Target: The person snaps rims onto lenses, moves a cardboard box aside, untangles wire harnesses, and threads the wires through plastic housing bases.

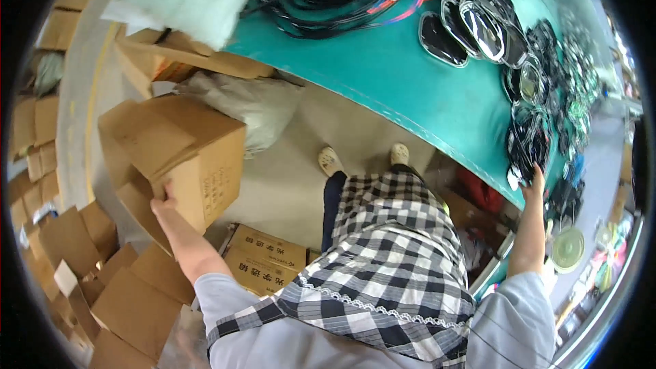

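Observation:
At the left, my left hand (164, 203) grips the edge of an open cardboard box (222, 171), its fingers partly behind the cardboard. The box is tilted with its flaps apart; what lies inside is hidden. My right hand (535, 183) reaches to the right part of the green tabletop (383, 72). Its fingers close around the lower end of a bundle of glossy black strands (529, 133), and some fingertips are hidden by it. Above that bundle lie several shiny black oval pieces (443, 39) with clear rims.
Coiled black cables (321, 0) with pink and blue wires lie at the table's far side. A clear plastic bag (263, 109) bulges beside the box. Closed cartons (263, 260) stand on the floor between my left arm and apron. More open cartons (137, 294) crowd the lower left.

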`<state>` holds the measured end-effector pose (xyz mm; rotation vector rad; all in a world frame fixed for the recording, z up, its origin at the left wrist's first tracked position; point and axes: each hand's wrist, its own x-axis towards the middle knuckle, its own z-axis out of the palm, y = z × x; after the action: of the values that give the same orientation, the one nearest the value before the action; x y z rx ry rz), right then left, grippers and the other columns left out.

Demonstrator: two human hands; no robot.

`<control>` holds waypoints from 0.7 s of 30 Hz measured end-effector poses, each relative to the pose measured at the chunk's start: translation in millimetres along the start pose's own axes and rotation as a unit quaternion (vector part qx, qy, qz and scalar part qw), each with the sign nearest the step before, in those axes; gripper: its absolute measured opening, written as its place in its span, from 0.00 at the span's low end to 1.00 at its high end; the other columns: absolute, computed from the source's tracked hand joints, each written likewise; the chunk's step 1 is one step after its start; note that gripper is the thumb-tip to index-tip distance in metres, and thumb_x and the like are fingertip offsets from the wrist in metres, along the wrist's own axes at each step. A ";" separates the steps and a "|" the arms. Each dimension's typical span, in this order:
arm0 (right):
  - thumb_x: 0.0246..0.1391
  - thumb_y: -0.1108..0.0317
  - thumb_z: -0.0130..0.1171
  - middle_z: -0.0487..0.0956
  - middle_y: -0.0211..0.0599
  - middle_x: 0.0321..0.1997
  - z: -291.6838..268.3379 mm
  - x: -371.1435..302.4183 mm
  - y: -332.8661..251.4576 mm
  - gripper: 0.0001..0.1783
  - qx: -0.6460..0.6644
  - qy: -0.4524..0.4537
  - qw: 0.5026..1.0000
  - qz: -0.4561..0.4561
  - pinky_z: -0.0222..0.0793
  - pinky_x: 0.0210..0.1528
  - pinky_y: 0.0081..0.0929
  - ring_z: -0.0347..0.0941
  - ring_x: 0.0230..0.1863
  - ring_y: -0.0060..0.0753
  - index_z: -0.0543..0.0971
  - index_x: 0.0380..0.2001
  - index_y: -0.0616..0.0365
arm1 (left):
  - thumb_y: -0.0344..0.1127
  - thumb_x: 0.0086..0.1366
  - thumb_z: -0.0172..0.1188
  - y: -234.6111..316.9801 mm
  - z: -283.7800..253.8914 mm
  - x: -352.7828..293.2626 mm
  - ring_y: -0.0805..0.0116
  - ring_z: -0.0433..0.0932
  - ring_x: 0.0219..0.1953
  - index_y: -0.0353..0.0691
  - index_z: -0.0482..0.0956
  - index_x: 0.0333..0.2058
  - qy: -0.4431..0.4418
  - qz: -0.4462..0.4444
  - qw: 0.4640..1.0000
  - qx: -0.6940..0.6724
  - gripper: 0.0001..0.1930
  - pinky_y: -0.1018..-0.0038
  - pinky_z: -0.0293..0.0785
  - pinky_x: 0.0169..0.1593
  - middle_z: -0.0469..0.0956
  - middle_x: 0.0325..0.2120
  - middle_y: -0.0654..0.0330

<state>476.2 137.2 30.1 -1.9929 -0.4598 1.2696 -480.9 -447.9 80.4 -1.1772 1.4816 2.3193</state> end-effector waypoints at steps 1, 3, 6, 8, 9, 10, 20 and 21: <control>0.45 0.54 0.63 0.69 0.28 0.54 6.9 6.4 1.8 0.28 0.006 -0.015 1.000 0.014 0.57 0.50 0.55 0.62 0.53 0.38 0.68 0.51 0.43 | 0.45 0.70 0.34 25.2 4.8 4.3 0.38 0.69 0.52 0.32 0.65 0.54 -0.014 0.016 1.000 -0.009 0.24 0.57 0.81 0.43 0.67 0.52 0.41; 0.45 0.55 0.63 0.68 0.27 0.55 9.2 10.6 5.7 0.28 0.006 -0.024 0.999 0.025 0.56 0.51 0.56 0.61 0.54 0.38 0.68 0.50 0.42 | 0.50 0.68 0.38 42.5 2.9 15.4 0.42 0.70 0.51 0.34 0.63 0.56 -0.048 0.019 0.999 0.014 0.28 0.55 0.80 0.44 0.67 0.53 0.45; 0.46 0.56 0.63 0.69 0.27 0.53 3.4 7.2 10.1 0.25 0.007 -0.011 1.000 0.019 0.58 0.48 0.55 0.62 0.52 0.37 0.67 0.48 0.41 | 0.58 0.64 0.41 21.0 9.3 -1.6 0.46 0.71 0.51 0.35 0.62 0.56 0.035 0.041 0.996 0.073 0.33 0.50 0.77 0.46 0.67 0.53 0.46; 0.46 0.56 0.63 0.69 0.27 0.53 3.0 -3.0 10.4 0.26 0.014 -0.012 1.000 0.005 0.58 0.47 0.54 0.64 0.51 0.36 0.66 0.48 0.41 | 0.62 0.62 0.42 2.3 1.9 -28.6 0.49 0.71 0.51 0.36 0.62 0.56 0.129 0.042 0.985 0.102 0.35 0.48 0.74 0.48 0.67 0.52 0.47; 0.46 0.56 0.63 0.70 0.27 0.51 6.1 -7.7 8.9 0.27 -0.003 -0.004 1.000 -0.009 0.59 0.46 0.54 0.65 0.49 0.35 0.65 0.48 0.41 | 0.64 0.62 0.42 1.9 -10.7 -35.5 0.51 0.71 0.51 0.38 0.60 0.58 0.162 0.048 0.968 0.184 0.37 0.45 0.70 0.50 0.66 0.53 0.48; 0.48 0.54 0.61 0.73 0.26 0.45 16.1 -21.2 11.2 0.18 0.010 0.017 1.000 -0.015 0.58 0.50 0.51 0.64 0.48 0.32 0.73 0.41 0.45 | 0.66 0.61 0.41 6.1 -22.3 -43.9 0.53 0.71 0.52 0.41 0.58 0.59 0.195 0.059 0.944 0.261 0.39 0.43 0.66 0.53 0.66 0.54 0.49; 0.45 0.55 0.64 0.69 0.27 0.52 27.1 -52.0 9.7 0.28 0.010 -0.008 0.999 -0.037 0.63 0.49 0.47 0.61 0.53 0.36 0.67 0.49 0.42 | 0.40 0.61 0.58 -3.1 -85.9 -52.6 0.54 0.76 0.45 0.25 0.75 0.43 0.024 0.422 0.660 0.621 0.21 0.65 0.70 0.48 0.77 0.42 0.45; 0.45 0.55 0.64 0.70 0.27 0.50 27.4 -52.3 9.5 0.28 0.007 0.000 0.999 -0.037 0.62 0.47 0.47 0.64 0.51 0.35 0.65 0.49 0.42 | 0.40 0.61 0.58 -4.6 -82.3 -57.0 0.54 0.76 0.45 0.25 0.75 0.43 0.029 0.427 0.662 0.616 0.21 0.65 0.70 0.48 0.77 0.42 0.45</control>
<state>427.5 108.3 49.2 -1.9455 -0.5181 1.2243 -395.8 -497.6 99.0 -0.0842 3.1624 0.7391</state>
